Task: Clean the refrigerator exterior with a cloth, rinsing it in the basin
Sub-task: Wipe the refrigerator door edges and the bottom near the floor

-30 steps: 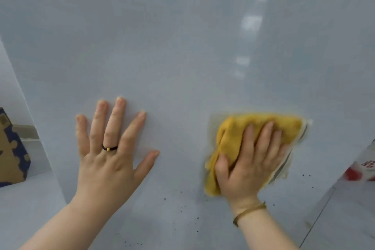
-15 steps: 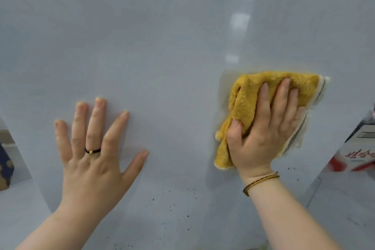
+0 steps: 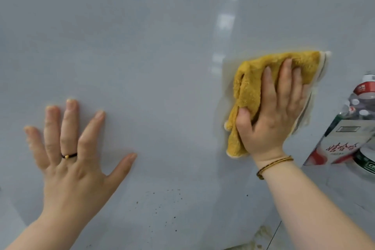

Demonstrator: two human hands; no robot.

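Observation:
The grey refrigerator panel [image 3: 162, 46] fills nearly the whole head view. A yellow terry cloth [image 3: 249, 87] with a pale backing lies bunched against it at the upper right. My right hand [image 3: 272, 115] presses the cloth onto the panel, fingers stretched over it and thumb tucked into a fold at its left edge. My left hand [image 3: 71, 158] lies flat on the bare panel at the lower left, fingers spread, holding nothing. A faint wet patch shows just left of the cloth.
Dark specks [image 3: 162, 205] dot the lower part of the panel. Past the refrigerator's right edge stand a white carton with red print [image 3: 345, 144] and a red-labelled plastic bottle [image 3: 363, 91]. A strip of floor [image 3: 345, 199] shows below them.
My right hand has slid the cloth up and to the right across the panel. The left hand stays flat on the panel. The carton and bottle have come into view.

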